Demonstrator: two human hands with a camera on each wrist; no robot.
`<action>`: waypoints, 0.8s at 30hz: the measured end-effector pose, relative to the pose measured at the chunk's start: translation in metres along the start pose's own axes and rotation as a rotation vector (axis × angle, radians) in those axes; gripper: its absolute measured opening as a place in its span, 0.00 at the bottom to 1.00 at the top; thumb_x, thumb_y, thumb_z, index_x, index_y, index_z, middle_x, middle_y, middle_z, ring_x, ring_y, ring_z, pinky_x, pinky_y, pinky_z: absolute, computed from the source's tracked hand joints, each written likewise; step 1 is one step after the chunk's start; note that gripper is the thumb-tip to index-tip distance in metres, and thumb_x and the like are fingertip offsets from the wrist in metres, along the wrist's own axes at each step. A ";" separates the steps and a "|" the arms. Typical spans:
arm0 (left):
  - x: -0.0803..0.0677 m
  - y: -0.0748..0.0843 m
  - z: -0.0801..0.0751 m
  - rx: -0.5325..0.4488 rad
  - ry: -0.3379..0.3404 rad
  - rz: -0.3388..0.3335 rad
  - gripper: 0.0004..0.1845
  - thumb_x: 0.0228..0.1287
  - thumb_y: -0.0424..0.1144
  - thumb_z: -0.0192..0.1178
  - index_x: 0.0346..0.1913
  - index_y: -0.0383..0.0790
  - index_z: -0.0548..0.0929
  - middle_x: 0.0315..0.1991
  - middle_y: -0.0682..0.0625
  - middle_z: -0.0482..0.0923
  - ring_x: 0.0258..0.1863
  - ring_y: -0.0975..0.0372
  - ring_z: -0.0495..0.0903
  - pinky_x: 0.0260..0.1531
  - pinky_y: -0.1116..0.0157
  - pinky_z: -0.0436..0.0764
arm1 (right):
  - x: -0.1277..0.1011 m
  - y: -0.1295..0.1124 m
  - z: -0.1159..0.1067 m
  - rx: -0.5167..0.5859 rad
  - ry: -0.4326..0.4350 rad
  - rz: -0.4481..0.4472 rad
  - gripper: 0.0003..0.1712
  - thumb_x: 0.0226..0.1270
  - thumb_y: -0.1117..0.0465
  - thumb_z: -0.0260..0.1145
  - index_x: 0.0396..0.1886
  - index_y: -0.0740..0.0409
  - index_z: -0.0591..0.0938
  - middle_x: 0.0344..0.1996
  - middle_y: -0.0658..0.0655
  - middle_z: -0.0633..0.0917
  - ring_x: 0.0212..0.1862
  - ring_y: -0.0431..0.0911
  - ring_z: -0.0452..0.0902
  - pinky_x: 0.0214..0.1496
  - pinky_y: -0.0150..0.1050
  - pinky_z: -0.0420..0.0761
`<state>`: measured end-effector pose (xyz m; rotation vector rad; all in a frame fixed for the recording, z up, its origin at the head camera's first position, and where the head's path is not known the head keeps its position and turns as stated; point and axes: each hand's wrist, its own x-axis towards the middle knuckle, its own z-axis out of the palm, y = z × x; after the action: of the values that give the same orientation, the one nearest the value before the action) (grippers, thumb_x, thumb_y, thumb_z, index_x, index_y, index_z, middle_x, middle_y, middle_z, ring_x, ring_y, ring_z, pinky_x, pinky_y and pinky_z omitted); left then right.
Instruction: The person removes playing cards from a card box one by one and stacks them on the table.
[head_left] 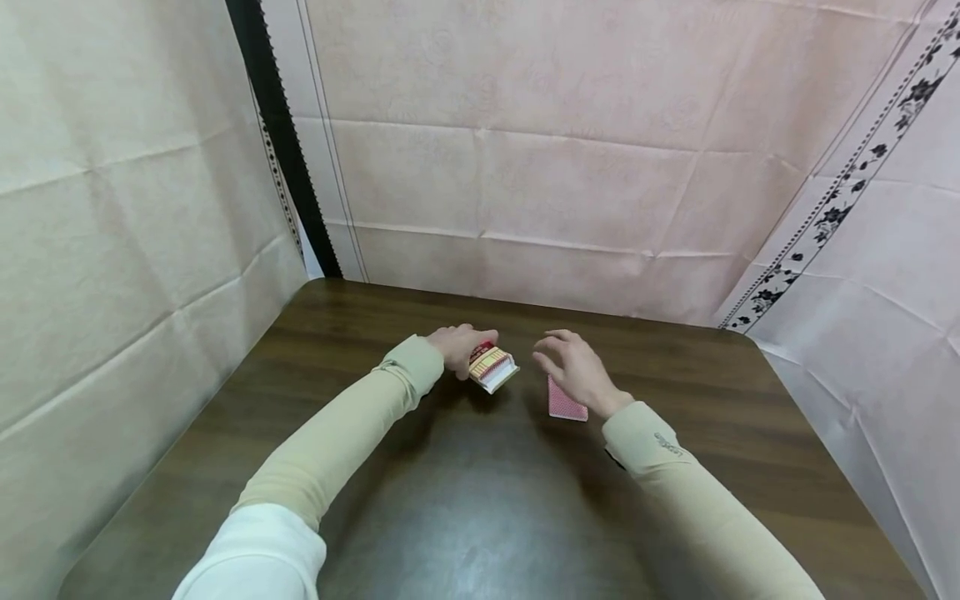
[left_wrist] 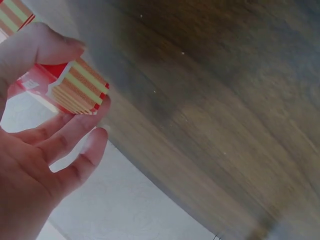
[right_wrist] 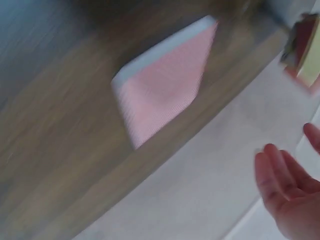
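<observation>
The deck of cards (head_left: 566,402) already lies out of its packaging, face down with its pink backs up, on the dark wooden worktop (head_left: 480,517), so the work of getting the cards out looks done, while anything to be done with the cards themselves seems not yet begun. The left hand (head_left: 457,347) grips the red and yellow striped card box (head_left: 492,367), thumb on one side and fingers curled under the other, holding it tilted a little above the wood; whether its flap is open cannot be told. The right hand (head_left: 576,367) hovers just over the deck with its fingers relaxed and spread, holding nothing and, as far as the blurred wrist view shows, not touching the cards. Box and deck sit close together near the middle of the worktop, well apart from every edge. Bare wood stretches toward the person and out to both sides, whereas pale creased cloth hangs close behind the far edge and along the left and right, limiting reach there.
</observation>
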<state>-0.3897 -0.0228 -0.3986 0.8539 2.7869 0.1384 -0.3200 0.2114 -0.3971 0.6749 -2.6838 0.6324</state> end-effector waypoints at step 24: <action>0.001 0.000 -0.001 -0.056 -0.057 -0.013 0.37 0.42 0.32 0.73 0.54 0.57 0.67 0.46 0.48 0.76 0.41 0.55 0.74 0.32 0.59 0.75 | 0.000 -0.039 0.045 -0.236 -0.088 -0.257 0.12 0.66 0.63 0.64 0.47 0.50 0.85 0.67 0.65 0.70 0.60 0.57 0.71 0.60 0.52 0.75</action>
<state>-0.3906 -0.0228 -0.3976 0.8131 2.7216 0.1856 -0.3083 0.1592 -0.4228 0.9772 -2.6291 0.2204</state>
